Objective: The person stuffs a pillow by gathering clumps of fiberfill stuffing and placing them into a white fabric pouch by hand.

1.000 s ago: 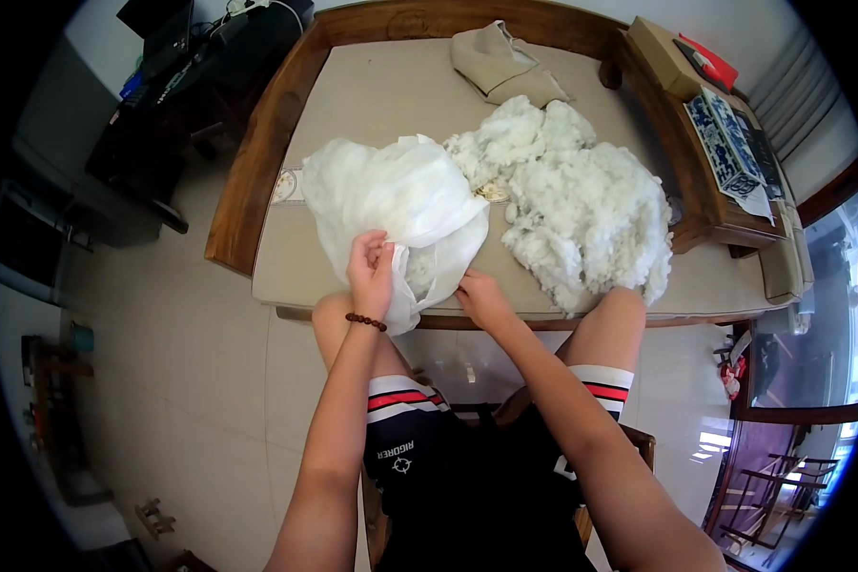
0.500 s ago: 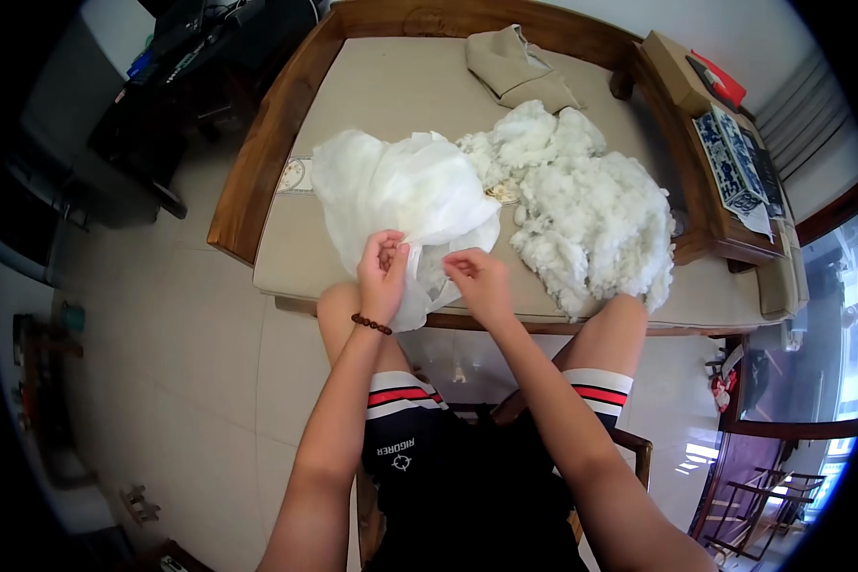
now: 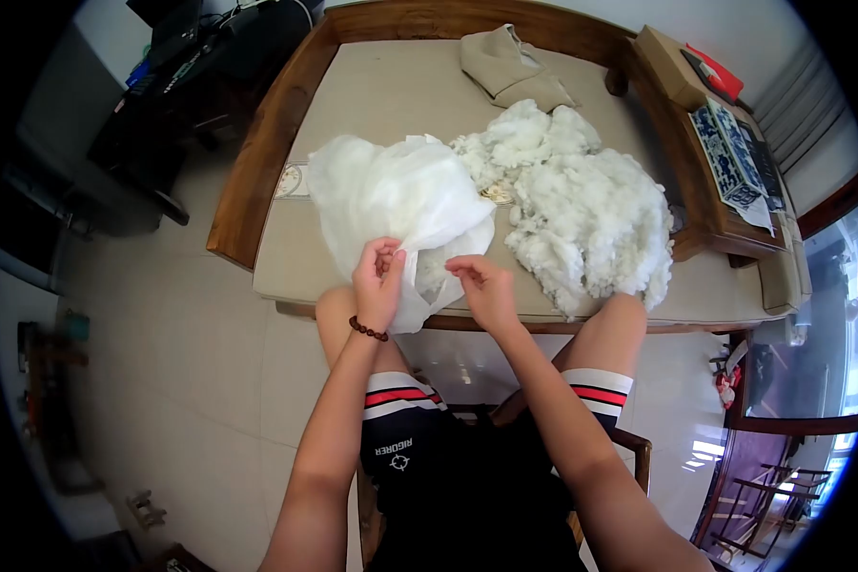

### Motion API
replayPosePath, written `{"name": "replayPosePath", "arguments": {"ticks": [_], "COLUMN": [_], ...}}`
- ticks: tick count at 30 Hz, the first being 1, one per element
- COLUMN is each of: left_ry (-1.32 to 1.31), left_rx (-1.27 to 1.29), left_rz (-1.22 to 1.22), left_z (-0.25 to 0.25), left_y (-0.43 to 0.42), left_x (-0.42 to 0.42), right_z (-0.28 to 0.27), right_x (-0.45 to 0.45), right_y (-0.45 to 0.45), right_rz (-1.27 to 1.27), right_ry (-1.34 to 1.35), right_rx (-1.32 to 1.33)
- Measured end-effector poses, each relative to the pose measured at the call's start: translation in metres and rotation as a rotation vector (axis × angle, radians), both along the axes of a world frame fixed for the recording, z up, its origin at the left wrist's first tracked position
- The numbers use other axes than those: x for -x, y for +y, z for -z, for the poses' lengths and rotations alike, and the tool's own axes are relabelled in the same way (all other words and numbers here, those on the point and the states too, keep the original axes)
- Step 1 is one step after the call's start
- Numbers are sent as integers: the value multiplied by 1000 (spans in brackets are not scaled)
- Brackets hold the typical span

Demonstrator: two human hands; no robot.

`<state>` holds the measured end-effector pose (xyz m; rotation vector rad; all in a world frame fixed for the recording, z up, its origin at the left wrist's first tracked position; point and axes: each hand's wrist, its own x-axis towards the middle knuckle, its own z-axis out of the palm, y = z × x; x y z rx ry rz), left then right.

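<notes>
R hand [image 3: 487, 291] is now off the white bag's [image 3: 396, 186] lower R edge, where it sits 1 s ago; its fingertips are higher, in front of the bag's lower R part, closer to L hand [image 3: 378, 278].

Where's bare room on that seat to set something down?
Biggest: back-left of the seat, between left armrest, back rail, beige cloth and white bag. Smaller: front-right corner, between fluff and wooden ledge. Crowded: the middle, bag beside fluff, and the front by left hand and right hand.
</notes>
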<state>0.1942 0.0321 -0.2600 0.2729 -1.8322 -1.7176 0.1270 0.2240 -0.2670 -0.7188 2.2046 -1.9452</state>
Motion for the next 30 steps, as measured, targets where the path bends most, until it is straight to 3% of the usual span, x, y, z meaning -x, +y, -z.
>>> {"name": "replayPosePath", "arguments": {"ticks": [5, 7, 13, 17, 21, 23, 28, 30], "left_ry": [14, 18, -8, 29, -3, 8, 9, 10], "left_rx": [-39, -29, -46, -46, -36, -13, 24, 60], "left_rz": [-50, -33, -15, -50, -33, -36, -53, -46], "left_z": [-2, -1, -1, -2, -2, -1, -5, -7], "left_y": [-3, -4, -2, -3, -5, -4, 0, 0], "left_x": [-3, -2, -2, -3, -1, 2, -1, 0], "right_z": [0, -12, 12, 19, -37, -37, -29, -41], "right_x": [1, -1, 11, 17, 0, 0, 5, 6], "right_y": [2, 4, -4, 1, -17, -36, -45, -19], "right_rz": [261, 197, 144, 131, 180, 203, -138, -106], "right_ry": [-91, 230, 450, 454, 275, 243, 290, 324], "right_rx": [-115, -256, -441, -410, -281, -200, -328, -283]}}
